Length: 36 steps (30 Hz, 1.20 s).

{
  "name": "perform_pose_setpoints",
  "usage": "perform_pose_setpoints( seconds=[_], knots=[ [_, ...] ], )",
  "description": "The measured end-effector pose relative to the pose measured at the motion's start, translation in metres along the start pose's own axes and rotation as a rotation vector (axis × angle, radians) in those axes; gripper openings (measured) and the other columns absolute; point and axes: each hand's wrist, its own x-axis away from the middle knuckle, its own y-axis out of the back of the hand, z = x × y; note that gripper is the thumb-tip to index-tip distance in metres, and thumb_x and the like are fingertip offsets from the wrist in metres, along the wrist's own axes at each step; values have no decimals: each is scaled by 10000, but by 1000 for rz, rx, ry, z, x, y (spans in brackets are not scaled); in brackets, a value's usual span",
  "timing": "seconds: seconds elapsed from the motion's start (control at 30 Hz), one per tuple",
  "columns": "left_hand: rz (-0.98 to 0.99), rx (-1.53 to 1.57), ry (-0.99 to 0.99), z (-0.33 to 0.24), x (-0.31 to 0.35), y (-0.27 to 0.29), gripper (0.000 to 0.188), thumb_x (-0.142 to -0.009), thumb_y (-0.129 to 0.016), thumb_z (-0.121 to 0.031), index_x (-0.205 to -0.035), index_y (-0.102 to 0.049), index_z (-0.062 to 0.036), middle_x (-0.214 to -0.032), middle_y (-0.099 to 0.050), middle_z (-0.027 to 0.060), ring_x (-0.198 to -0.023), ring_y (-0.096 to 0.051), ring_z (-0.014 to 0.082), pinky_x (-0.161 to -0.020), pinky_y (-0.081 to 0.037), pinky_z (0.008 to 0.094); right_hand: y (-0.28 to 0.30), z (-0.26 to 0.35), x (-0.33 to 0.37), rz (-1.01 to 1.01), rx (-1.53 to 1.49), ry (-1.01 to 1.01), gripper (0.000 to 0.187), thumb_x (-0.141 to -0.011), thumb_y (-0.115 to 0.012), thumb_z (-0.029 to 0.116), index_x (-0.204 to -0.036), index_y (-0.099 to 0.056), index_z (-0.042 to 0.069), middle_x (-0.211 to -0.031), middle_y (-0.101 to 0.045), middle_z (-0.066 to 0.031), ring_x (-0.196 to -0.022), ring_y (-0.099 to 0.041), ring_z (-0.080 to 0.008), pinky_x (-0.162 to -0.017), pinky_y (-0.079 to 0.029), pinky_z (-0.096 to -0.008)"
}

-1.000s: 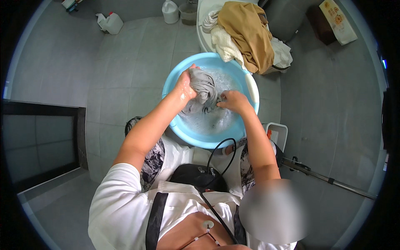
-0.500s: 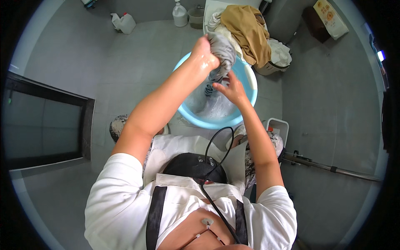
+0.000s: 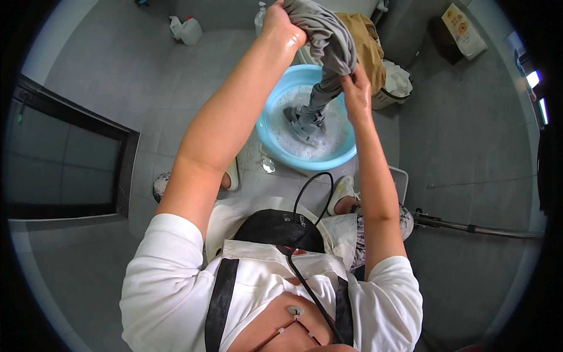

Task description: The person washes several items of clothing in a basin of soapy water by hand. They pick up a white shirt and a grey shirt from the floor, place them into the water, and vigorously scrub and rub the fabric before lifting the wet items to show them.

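A wet grey garment (image 3: 331, 44) is held up in a bunched, twisted length above the light blue basin (image 3: 265, 126). My left hand (image 3: 280, 24) is closed round its upper end, near the top edge of the view. Lower down, my right hand (image 3: 359, 94) grips the cloth from the right side, with part of its fingers hidden behind it. From there the garment hangs into the basin, where its darker end lies in foamy water (image 3: 334, 138).
Behind the basin lies a tan garment (image 3: 366, 44), next to a bin (image 3: 390, 97) with a white bag in it. Plastic jugs (image 3: 190, 30) stand by the far wall. A metal pole (image 3: 492, 230) is at the right, and a black cable (image 3: 297, 202) loops before my chest.
Both hands have risen away from the basin, stretching the grey garment upward. My right hand, whose fingers were spread beside the cloth, now grips it.
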Motion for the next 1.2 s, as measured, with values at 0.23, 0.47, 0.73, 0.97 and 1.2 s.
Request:
perform_pose_setpoints(
  seconds=[0.23,0.47,0.73,0.97,1.2],
  knots=[
    [-152,-109,-34,9,37,14,272,-814,-415,-293,-951,-514,-81,-976,-563,91,-909,-532,256,-776,-394,439,0,66,-24,61,-267,56,284,-809,-456,28,-1088,-480,-21,-967,-548,-48,-883,-495,-104,-791,-379,-215],
    [-271,-210,69,40,35,42,264,-812,-438,-237,-981,-514,-49,-979,-550,123,-921,-532,263,-779,-442,414,-1,54,-2,21,-313,-17,350,-810,-428,10,-1159,-408,0,-1028,-536,-95,-918,-502,-115,-804,-384,-226],
    [-400,-552,-386,74,14,145,291,-745,-463,66,-992,-504,-82,-985,-516,72,-865,-507,181,-750,-419,308,41,-69,11,57,27,-519,393,-749,-570,55,-1136,-502,60,-922,-546,-74,-770,-522,-115,-667,-419,-225],
    [-224,-1466,-520,115,15,204,194,-681,-508,5,-853,-534,-80,-831,-560,105,-828,-525,261,-743,-409,324,43,-162,24,258,412,-314,285,-744,-536,44,-1022,-583,87,-958,-598,-95,-916,-548,-212,-779,-415,-285],
    [-335,-2185,-183,166,33,207,496,-730,-553,-220,-1204,-410,-233,-1313,-259,164,-1164,-321,363,-891,-363,432,-15,-144,51,205,1016,-442,392,-816,-490,287,-1181,-464,147,-1212,-418,-208,-1028,-474,-375,-843,-409,-399]
  ],
)
